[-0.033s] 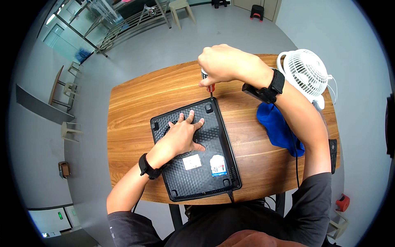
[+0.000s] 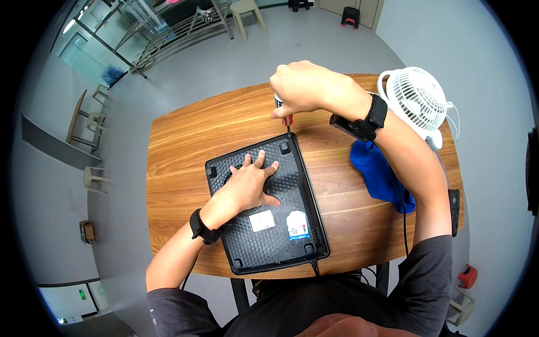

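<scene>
A black induction cooktop (image 2: pixel 281 185) lies upside down on the wooden table, its textured underside with corner feet and two labels facing up. My left hand (image 2: pixel 247 182) rests flat on it, fingers spread, partly covering a round vent. Above the cooktop's far right corner, my right hand (image 2: pixel 300 87) is closed around a screwdriver (image 2: pixel 287 120) with a red, black and white handle. The screwdriver stands nearly upright, its shaft reaching down to the cooktop's corner edge. Whatever its tip meets is too small to make out.
On the table's right side are a white fan (image 2: pixel 418 98), a blue cloth (image 2: pixel 382 177) and a black object (image 2: pixel 454 212) at the edge. A dark cord (image 2: pixel 315 268) leaves the cooktop's near edge. Stools and a metal rack (image 2: pixel 179 36) stand beyond the table (image 2: pixel 179 151).
</scene>
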Motion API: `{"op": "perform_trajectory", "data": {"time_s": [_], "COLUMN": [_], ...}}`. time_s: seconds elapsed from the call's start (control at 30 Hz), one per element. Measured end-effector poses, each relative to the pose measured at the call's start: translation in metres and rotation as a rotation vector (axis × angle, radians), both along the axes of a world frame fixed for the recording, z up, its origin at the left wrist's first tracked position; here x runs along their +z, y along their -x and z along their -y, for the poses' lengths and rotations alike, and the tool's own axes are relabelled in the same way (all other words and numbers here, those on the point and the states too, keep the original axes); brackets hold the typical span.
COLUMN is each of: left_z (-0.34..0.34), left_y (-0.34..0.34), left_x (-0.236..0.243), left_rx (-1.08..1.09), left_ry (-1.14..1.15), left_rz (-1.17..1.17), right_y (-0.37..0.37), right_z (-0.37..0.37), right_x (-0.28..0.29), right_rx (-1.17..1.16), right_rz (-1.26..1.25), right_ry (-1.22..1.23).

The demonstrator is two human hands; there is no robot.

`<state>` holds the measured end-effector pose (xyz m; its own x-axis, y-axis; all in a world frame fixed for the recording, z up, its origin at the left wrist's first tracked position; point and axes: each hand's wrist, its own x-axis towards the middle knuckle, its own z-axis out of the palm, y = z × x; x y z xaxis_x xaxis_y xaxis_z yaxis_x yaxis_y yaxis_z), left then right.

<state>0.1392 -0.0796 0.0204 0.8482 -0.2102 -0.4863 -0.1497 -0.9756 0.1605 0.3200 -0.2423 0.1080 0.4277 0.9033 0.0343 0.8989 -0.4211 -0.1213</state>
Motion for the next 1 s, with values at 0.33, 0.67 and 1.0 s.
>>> {"op": "perform_trajectory", "data": {"time_s": [0.33,0.67,1.0], "left_z": [0.0,-0.004,-0.009], "left_y": [0.001,0.004,0.004], "left_x": [0.002,-0.005,-0.008], "left_rx": [0.003,-0.026,-0.032], "left_ry": [0.012,0.008,-0.033], "left_rz": [0.004,0.03,0.034], "right_y": [0.015,0.024,0.029], "right_z": [-0.005,-0.011,-0.014], "right_x": [0.0,0.019,0.009], "right_rx": [-0.145,-0.353,-0.241], "right_rz": [-0.038,-0.129,-0.092], "right_ry": [0.068,0.278,0.19]}}
